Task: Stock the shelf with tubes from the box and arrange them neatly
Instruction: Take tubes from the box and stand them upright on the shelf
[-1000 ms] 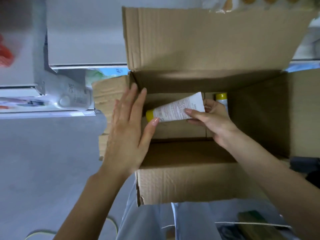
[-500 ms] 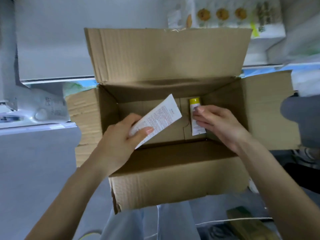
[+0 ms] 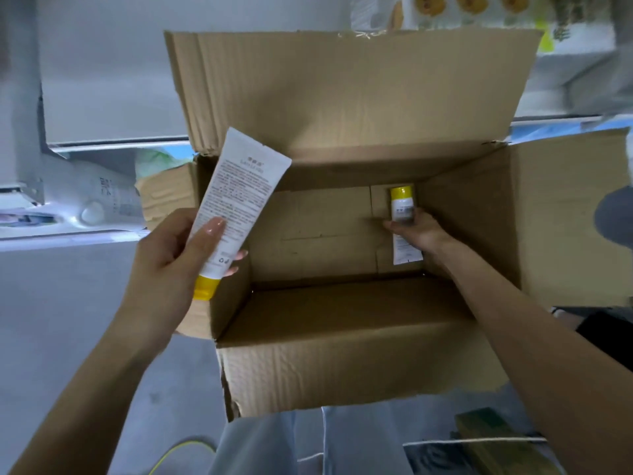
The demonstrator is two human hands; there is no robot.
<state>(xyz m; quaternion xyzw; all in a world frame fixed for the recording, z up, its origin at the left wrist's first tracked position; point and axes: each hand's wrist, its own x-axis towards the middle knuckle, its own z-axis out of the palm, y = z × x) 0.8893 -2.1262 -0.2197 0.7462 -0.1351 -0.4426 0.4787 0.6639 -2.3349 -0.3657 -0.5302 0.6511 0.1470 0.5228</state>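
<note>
An open cardboard box (image 3: 342, 365) stands in front of me with its flaps spread. My left hand (image 3: 171, 265) grips a white tube with a yellow cap (image 3: 239, 197) above the box's left wall, cap end down and crimped end up. Deep in the box, at the right of its floor, my right hand (image 3: 419, 231) holds a second white tube with a yellow cap (image 3: 401, 204), its cap pointing away from me. Apart from that tube the box floor is bare cardboard.
White shelf boards (image 3: 113, 142) run behind the box at the left, with pale packaged goods (image 3: 96, 197) on the lower level. Packs with yellow round prints (image 3: 455, 5) sit at the top right. A dark object (image 3: 616, 217) is at the right edge.
My left hand has lifted the first tube out of the box and turned it cap down. My right hand has closed on the second tube.
</note>
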